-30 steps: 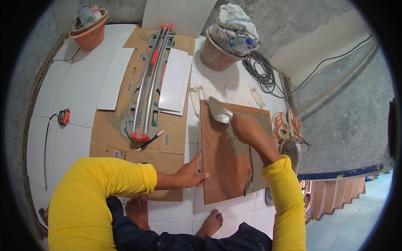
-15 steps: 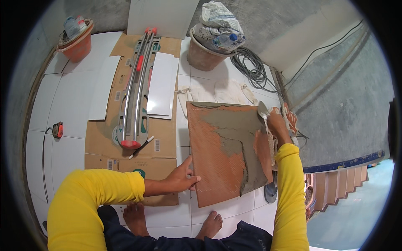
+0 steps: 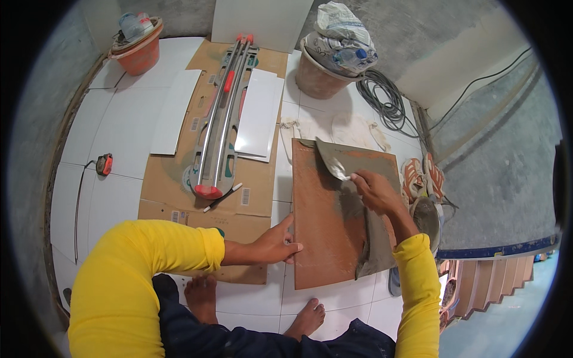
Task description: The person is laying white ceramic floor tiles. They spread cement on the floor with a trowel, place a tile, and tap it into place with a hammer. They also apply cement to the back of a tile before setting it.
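My left hand (image 3: 276,243) grips the left edge of a square tile (image 3: 322,244), thumb on top and fingers going under the edge. The tile's reddish-brown face is up. Grey mortar (image 3: 375,253) lies on it, thick along the right side and across the far side, while the left part carries only a thin smear. In my right hand (image 3: 379,192) is a trowel (image 3: 330,161), its metal blade pressed to the mortar near the tile's far left. The fingers hide the trowel's handle.
A tile cutter (image 3: 221,119) lies on cardboard (image 3: 250,221), white tiles (image 3: 258,113) beside it. Farther off stand a bucket (image 3: 322,74) stuffed with sacks and an orange bucket (image 3: 140,56). A coiled cable (image 3: 385,98), shoes (image 3: 413,179) and a tape measure (image 3: 104,164) rest on the floor.
The trowel has swept from the tile's far right corner to its far left. Mortar that covered the far left part is now thinned there. My left hand keeps its hold; the whole view has shifted.
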A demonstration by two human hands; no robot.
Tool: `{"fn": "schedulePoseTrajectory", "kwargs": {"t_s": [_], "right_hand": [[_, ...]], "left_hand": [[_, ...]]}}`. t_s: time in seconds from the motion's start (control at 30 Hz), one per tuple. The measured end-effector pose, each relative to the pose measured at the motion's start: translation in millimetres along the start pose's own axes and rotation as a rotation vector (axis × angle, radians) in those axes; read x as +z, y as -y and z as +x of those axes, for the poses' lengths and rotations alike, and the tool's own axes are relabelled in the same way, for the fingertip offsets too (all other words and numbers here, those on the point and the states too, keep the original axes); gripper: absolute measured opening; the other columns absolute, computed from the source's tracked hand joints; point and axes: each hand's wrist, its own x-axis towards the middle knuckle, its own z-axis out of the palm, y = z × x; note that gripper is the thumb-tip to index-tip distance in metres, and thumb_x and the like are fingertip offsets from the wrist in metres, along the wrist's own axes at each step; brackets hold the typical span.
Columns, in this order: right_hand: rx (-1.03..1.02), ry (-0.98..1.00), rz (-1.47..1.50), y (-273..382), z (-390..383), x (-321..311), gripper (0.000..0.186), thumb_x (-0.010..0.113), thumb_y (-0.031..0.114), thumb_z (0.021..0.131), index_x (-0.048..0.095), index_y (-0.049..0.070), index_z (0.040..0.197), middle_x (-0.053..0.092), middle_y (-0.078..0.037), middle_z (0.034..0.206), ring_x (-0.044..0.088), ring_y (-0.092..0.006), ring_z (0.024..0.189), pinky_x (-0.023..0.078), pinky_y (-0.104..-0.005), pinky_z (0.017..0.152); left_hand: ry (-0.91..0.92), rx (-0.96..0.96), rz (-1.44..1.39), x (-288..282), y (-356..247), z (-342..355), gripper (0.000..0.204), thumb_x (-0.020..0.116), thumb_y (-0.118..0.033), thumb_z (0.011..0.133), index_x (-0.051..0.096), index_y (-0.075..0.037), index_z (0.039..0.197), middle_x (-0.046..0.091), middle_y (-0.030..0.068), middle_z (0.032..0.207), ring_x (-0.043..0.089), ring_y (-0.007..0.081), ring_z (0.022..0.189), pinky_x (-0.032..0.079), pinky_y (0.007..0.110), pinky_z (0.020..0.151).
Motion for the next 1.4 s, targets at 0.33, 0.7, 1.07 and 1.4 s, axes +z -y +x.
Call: {"fn": "schedulePoseTrajectory", "kwargs": {"t_s": [0.33, 0.7, 1.07, 1.4], "right_hand": [[-0.252, 0.07, -0.154, 12.9, -33.3, 10.4, 0.032, 0.063, 0.03, 0.11, 0.074, 0.001, 0.117, 0.074, -0.023, 0.095, 0.07, -0.0429, 0.084, 0.056, -0.0482, 0.078], [0.523, -0.025, 0.448, -39.0, -198.6, 20.5, 0.036, 0.056, 0.037, 0.114, 0.069, 0.004, 0.116, 0.064, -0.004, 0.08, 0.062, -0.0141, 0.061, 0.05, -0.0319, 0.055], [0.823, -0.207, 0.953, -22.2, -354.7, 80.1, 0.036, 0.051, 0.037, 0.116, 0.062, 0.002, 0.119, 0.06, -0.005, 0.081, 0.06, -0.014, 0.056, 0.05, -0.0303, 0.05], [0.674, -0.029, 1.512, 10.2, -253.6, 77.4, 0.035, 0.046, 0.035, 0.117, 0.059, 0.003, 0.125, 0.06, -0.005, 0.084, 0.058, -0.0169, 0.056, 0.051, -0.032, 0.05]], "left_hand": [[-0.011, -0.106, -0.009, -1.6, 9.4, 8.7, 0.099, 0.068, -0.013, 0.107, -0.004, -0.011, 0.175, 0.067, 0.0201, 0.128, 0.076, 0.0215, 0.094, 0.068, 0.033, 0.08], [0.111, -0.244, 0.082, -21.8, 0.6, -15.9, 0.077, 0.069, -0.013, 0.108, 0.025, -0.003, 0.171, 0.071, 0.0113, 0.122, 0.079, 0.0246, 0.104, 0.065, 0.032, 0.09], [0.1, -0.272, 0.099, -17.8, -4.0, -10.9, 0.059, 0.064, -0.016, 0.111, 0.04, -0.001, 0.163, 0.072, 0.0078, 0.123, 0.079, 0.0198, 0.101, 0.063, 0.032, 0.09], [0.064, -0.275, 0.089, -10.8, 3.7, -14.9, 0.053, 0.066, -0.019, 0.111, 0.046, -0.004, 0.158, 0.075, 0.0055, 0.123, 0.08, 0.0201, 0.106, 0.064, 0.033, 0.09]]}}
